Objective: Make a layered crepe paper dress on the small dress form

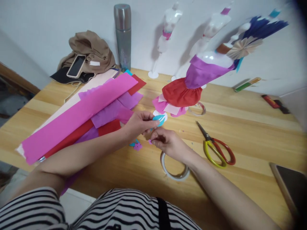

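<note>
My left hand (141, 123) pinches a small blue paper leaf (160, 119) with pale cut-out slits, over the middle of the table. Just below it, my right hand (165, 140) has its thumb and fingers closed; a bit of purple (150, 141) shows at their tips, too small to name. Under the hands lies a small pink paper flower (137, 146) with blue scraps beside it. A roll of tape (176, 174) lies flat by my right wrist. Right of that rest scissors (214, 148) with one yellow and one red handle, blades pointing away.
Behind my hands stands a mannequin in a purple and red paper dress (182, 95). Pink, purple and red paper sheets (81, 115) cover the left. A grey thermos (123, 38), a brown cloth bag (91, 51) and a phone (76, 66) sit at the back left; a dark-screened device (290, 185) lies right.
</note>
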Action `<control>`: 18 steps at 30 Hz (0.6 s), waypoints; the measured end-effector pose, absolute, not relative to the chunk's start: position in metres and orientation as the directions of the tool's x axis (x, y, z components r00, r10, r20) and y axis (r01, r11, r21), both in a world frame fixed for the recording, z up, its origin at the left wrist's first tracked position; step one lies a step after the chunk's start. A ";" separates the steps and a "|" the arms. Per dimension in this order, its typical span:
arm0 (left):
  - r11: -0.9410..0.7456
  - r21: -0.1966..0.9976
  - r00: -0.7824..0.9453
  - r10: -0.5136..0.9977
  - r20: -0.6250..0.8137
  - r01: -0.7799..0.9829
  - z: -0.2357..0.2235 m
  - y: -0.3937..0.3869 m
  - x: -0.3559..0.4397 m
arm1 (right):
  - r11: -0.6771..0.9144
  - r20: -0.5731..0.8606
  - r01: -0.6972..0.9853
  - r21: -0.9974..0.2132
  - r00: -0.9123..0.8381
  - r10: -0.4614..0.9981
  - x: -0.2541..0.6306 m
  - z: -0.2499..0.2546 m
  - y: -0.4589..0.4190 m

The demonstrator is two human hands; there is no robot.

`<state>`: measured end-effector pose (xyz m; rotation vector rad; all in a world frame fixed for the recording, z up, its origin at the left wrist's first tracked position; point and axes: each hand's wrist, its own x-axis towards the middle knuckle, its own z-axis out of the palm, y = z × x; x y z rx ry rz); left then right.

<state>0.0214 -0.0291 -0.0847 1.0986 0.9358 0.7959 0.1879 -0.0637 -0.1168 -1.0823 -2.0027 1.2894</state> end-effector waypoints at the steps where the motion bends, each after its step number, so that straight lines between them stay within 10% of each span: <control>1: 0.267 0.960 0.399 0.892 -0.214 -0.083 -0.087 -0.027 0.021 | 0.199 -0.005 0.321 -0.926 -0.539 0.842 0.188 -0.118 -0.063; 12: 0.320 0.925 0.517 0.768 -0.379 0.203 -0.098 -0.018 0.005 | -0.222 -0.276 0.169 -0.960 -0.461 0.843 0.213 -0.099 -0.051; 18: -0.075 0.841 0.586 0.750 -0.307 0.536 -0.097 -0.014 -0.003 | -0.376 -0.396 0.131 -0.917 -0.398 0.828 0.225 -0.086 -0.048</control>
